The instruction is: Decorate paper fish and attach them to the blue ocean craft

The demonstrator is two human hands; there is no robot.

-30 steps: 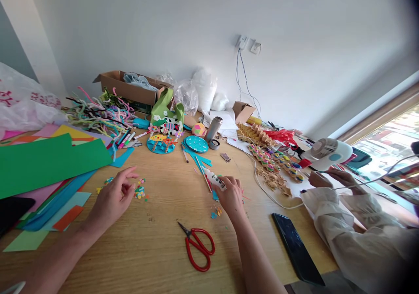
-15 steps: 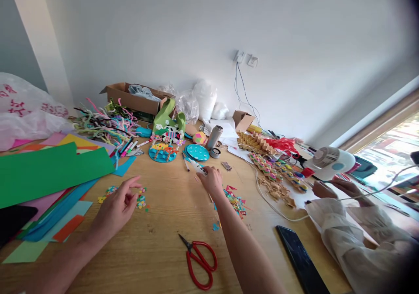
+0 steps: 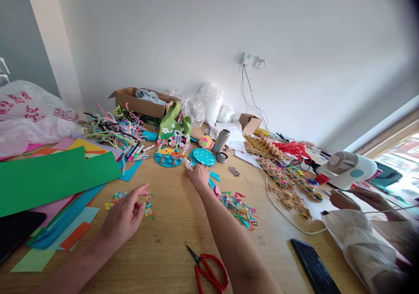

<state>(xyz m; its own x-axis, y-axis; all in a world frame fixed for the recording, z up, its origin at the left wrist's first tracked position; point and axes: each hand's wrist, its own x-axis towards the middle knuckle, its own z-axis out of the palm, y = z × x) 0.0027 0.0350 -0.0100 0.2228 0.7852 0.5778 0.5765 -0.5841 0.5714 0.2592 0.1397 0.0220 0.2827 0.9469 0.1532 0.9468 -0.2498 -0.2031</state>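
Note:
My right hand (image 3: 199,177) reaches forward over the table, fingers closed around a small white tube with dark marks (image 3: 189,165); most of it is hidden under the hand. Just beyond lie stacked blue round pieces with white marks (image 3: 203,156). To the left of them stands a blue round craft piece (image 3: 168,159) with orange and yellow figures. My left hand (image 3: 126,213) hovers with loosely bent fingers apart, holding nothing, beside small colourful paper dots (image 3: 149,207). Scissors with red handles (image 3: 211,272) lie nearer to me, between my forearms.
Colourful paper scraps (image 3: 240,209) lie right of my right forearm. Green sheets (image 3: 59,178) and other coloured paper cover the left side. A steel flask (image 3: 221,141) stands at the back. A phone (image 3: 314,265), a cable and a white fan (image 3: 350,169) are at right, near another person's hands (image 3: 345,199).
My right hand has moved left with the white tube, towards the blue round pieces, uncovering more paper scraps. The whole view has shifted slightly; my left hand keeps about the same pose.

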